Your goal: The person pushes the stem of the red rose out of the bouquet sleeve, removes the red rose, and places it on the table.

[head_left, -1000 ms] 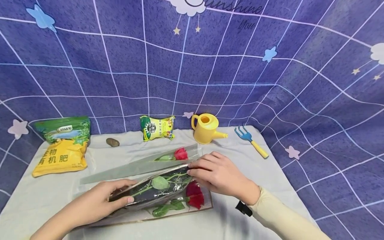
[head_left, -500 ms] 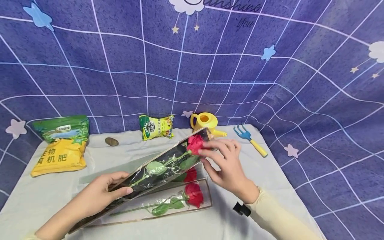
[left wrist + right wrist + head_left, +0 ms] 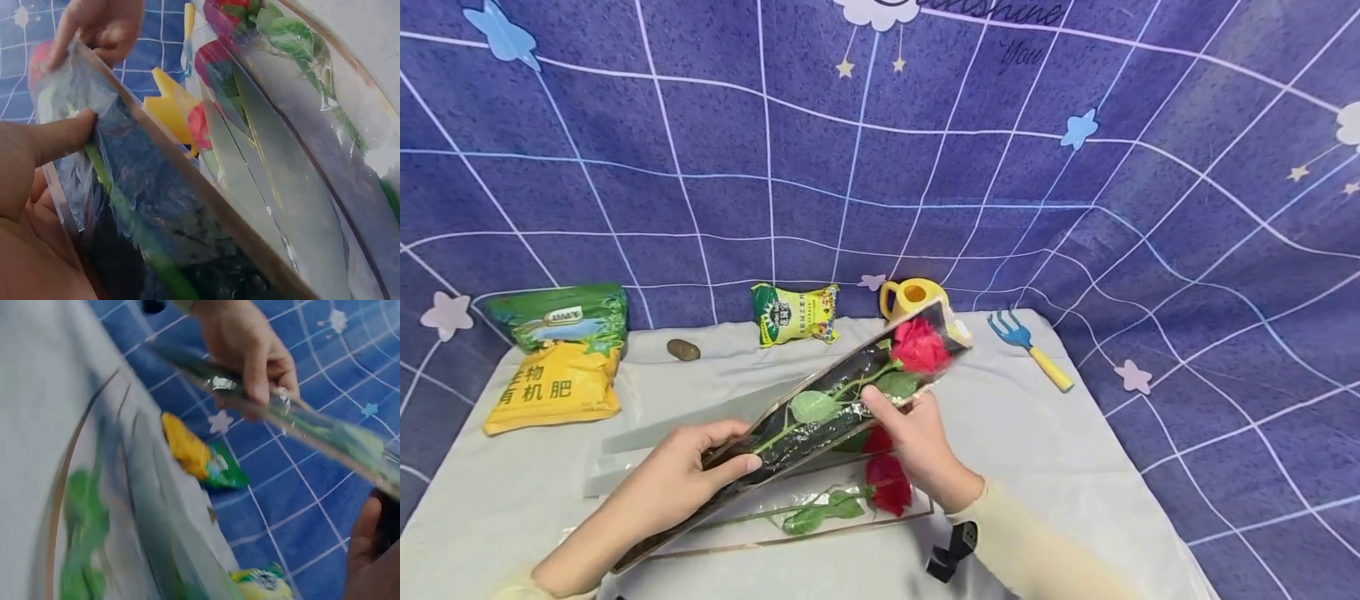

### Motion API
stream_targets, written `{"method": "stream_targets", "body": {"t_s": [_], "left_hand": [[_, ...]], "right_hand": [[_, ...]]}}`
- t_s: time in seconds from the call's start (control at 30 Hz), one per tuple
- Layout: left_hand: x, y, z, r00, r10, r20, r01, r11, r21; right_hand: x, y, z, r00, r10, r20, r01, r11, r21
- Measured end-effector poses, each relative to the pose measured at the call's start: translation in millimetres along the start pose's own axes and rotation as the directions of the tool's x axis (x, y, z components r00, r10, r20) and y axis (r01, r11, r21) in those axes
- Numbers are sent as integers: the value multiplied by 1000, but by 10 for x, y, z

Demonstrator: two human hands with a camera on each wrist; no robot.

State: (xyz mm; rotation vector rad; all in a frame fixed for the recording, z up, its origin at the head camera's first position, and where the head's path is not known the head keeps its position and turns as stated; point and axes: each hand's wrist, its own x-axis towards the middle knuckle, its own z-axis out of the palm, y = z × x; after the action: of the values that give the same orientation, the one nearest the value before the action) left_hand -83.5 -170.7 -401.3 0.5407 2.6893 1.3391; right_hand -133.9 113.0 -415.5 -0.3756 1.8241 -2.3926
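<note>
A red rose in a black-backed clear sleeve (image 3: 831, 410) is held off the table, slanting up to the right in the head view. My left hand (image 3: 681, 467) grips its stem end, thumb on the front film. My right hand (image 3: 921, 442) holds the lower edge near the bloom, thumb in front and fingers behind. In the right wrist view the sleeve (image 3: 312, 425) appears nearly edge-on. Underneath lies another rose (image 3: 889, 485) in a clear sleeve with a brown border. Grey-green sleeves (image 3: 275, 187) with roses lie beside it, partly hidden in the head view.
Along the back stand a yellow and green fertilizer bag (image 3: 557, 383), a brown stone (image 3: 683, 350), a small yellow-green packet (image 3: 796, 315) and a yellow watering can (image 3: 913, 293), partly covered by the sleeve. A blue hand fork (image 3: 1030, 346) with a yellow handle lies at right.
The black sleeve has come up off the other wrapped roses and tilted upward to the right. My right hand has shifted from its bloom end to its lower edge; my left hand has kept its grip.
</note>
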Motion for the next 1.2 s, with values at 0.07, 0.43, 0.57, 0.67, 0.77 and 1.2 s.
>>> {"method": "stream_targets", "body": {"t_s": [0.07, 0.43, 0.57, 0.67, 0.77, 1.2], "left_hand": [[15, 13, 18, 1000, 10, -21, -9, 999, 42], [-9, 112, 67, 996, -62, -70, 70, 990, 123], [-18, 89, 109, 997, -42, -66, 51, 989, 138], [-29, 61, 146, 997, -12, -79, 24, 989, 145], [-37, 39, 175, 994, 6, -113, 12, 988, 156], [13, 107, 247, 984, 19, -179, 3, 993, 121]], "right_hand": [[36, 53, 53, 999, 36, -36, -31, 990, 134], [119, 134, 105, 974, 57, -218, 13, 953, 304], [104, 150, 105, 969, 11, -245, 58, 960, 273], [100, 167, 137, 972, -26, -233, 86, 965, 248], [89, 181, 183, 979, -38, -202, 78, 977, 196], [-59, 244, 346, 987, 53, -151, -33, 991, 131]]}}
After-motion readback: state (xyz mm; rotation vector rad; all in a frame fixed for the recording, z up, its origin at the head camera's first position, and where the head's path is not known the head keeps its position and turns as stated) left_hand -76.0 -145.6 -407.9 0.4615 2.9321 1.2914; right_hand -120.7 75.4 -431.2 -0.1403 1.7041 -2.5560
